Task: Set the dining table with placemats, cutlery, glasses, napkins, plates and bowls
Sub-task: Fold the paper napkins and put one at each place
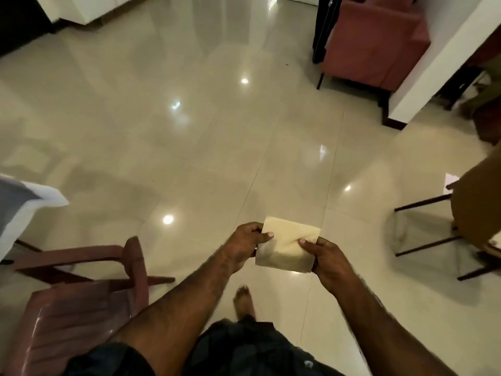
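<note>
A folded cream napkin (286, 246) is held in front of me above the glossy tiled floor. My left hand (245, 244) pinches its left edge between thumb and fingers. My right hand (329, 260) pinches its right edge the same way. The napkin lies roughly flat between the two hands. No dining table, plates, glasses or cutlery are in sight.
A reddish plastic chair (81, 291) stands at the lower left. A white cloth-covered edge (24, 202) shows at the far left. A brown chair with dark legs (461, 221) is at the right. A red armchair (376, 42) and a white wall corner (433, 66) stand ahead right. My bare foot (244, 301) is on the floor.
</note>
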Available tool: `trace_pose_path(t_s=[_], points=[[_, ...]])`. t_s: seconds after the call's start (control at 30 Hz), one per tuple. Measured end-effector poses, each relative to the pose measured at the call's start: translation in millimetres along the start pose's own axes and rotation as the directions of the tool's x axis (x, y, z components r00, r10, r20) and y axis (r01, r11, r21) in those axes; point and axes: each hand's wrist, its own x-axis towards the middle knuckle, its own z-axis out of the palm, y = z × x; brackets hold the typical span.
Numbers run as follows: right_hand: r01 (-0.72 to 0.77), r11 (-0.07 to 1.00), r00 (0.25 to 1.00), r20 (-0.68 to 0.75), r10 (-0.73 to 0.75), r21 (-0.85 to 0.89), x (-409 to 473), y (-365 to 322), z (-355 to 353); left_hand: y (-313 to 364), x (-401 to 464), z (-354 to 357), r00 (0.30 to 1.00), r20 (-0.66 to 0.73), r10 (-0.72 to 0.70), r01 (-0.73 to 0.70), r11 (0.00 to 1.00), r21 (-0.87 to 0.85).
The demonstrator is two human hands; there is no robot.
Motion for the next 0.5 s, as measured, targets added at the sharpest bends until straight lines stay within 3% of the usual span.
trace_pose_path(t_s=[0.1, 0.2, 0.37, 0.5], points=[[0.000, 1.000, 1.000, 0.021, 0.000, -0.003, 57.1, -55.8, 20.9, 52.3, 47.1, -25.1, 0.999, 0.041, -0.012, 0.010, 0.999, 0.049], [-0.015, 0.999, 0.998, 0.066, 0.017, -0.031, 113.1, -98.5, 54.6, 97.8, 83.8, -57.9, 1.000, -0.026, 0.016, -0.015, 1.000, 0.027], [0.019, 0.980, 0.970, 0.243, 0.031, -0.200, 227.7, -153.8, 138.1, 154.3, 145.2, -130.2, 0.970, -0.233, 0.068, -0.083, 0.995, -0.054], [0.051, 0.942, 0.918, 0.387, 0.086, -0.330, 327.8, -195.2, 223.5, 186.7, 181.6, -195.5, 0.901, -0.433, 0.027, -0.117, 0.976, -0.184]])
